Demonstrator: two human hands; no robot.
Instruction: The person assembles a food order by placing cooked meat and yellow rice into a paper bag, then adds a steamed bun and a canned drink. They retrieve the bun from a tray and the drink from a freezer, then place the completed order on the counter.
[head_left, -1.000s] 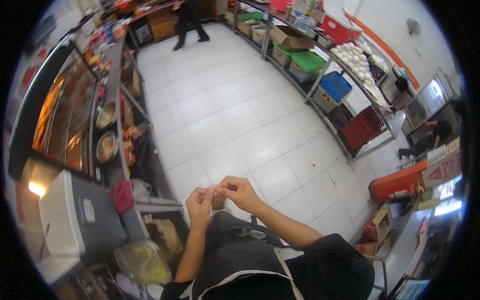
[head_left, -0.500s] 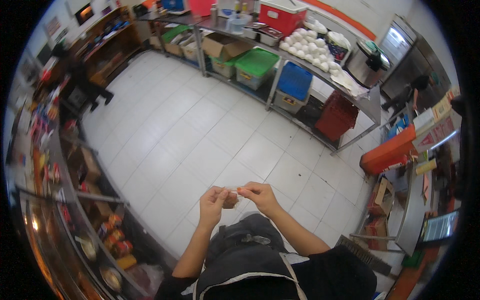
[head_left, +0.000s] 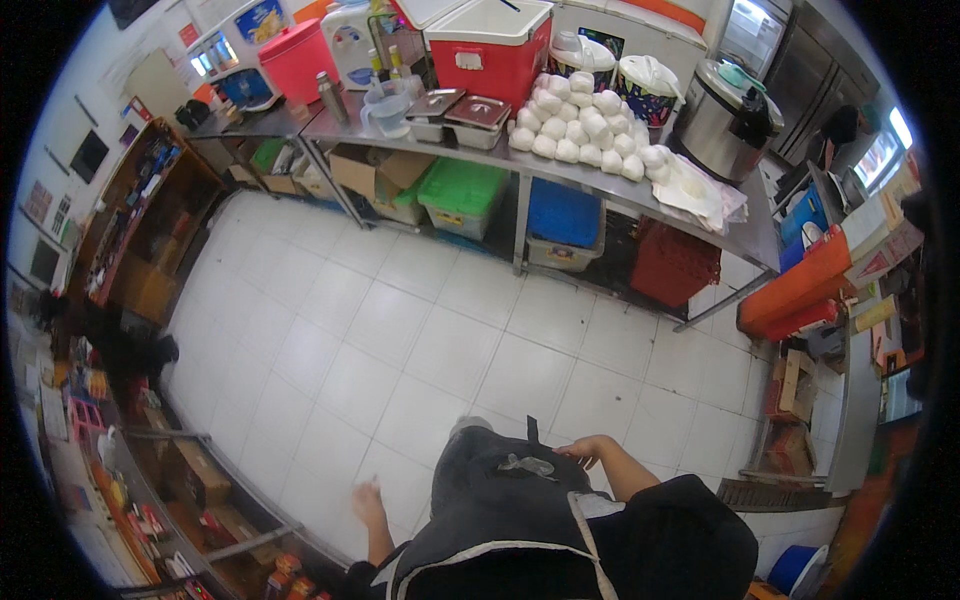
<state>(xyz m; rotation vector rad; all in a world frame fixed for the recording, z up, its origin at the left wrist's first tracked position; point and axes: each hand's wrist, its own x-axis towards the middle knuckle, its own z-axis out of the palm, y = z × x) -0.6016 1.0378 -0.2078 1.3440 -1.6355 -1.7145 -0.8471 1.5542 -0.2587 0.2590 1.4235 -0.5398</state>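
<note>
My left hand point(head_left: 368, 497) hangs low beside my body over the white floor, smeared by motion, so its fingers do not read clearly. Against the right side of my black apron point(head_left: 480, 500) rests my right hand point(head_left: 588, 450). Its fingertips meet the dark cloth and are partly hidden there; whether they hold anything does not show. A small pale patch point(head_left: 527, 465) lies on the apron's front between the two arms. No held item is visible in either hand.
A steel table point(head_left: 430, 150) ahead bears many white dough balls point(head_left: 580, 125), a red cooler point(head_left: 490, 55), lidded steel pans point(head_left: 478, 112) and a large pot point(head_left: 725, 120). Under it stand bins with green point(head_left: 460, 187) and blue lids point(head_left: 565, 215). At far left, a dark-clothed person point(head_left: 105, 335) is blurred.
My hands have parted from their pinch on a small thin clear item, no longer seen. The left dropped leftward, the right went to the apron. The view tilted up; the person at left moved nearer.
</note>
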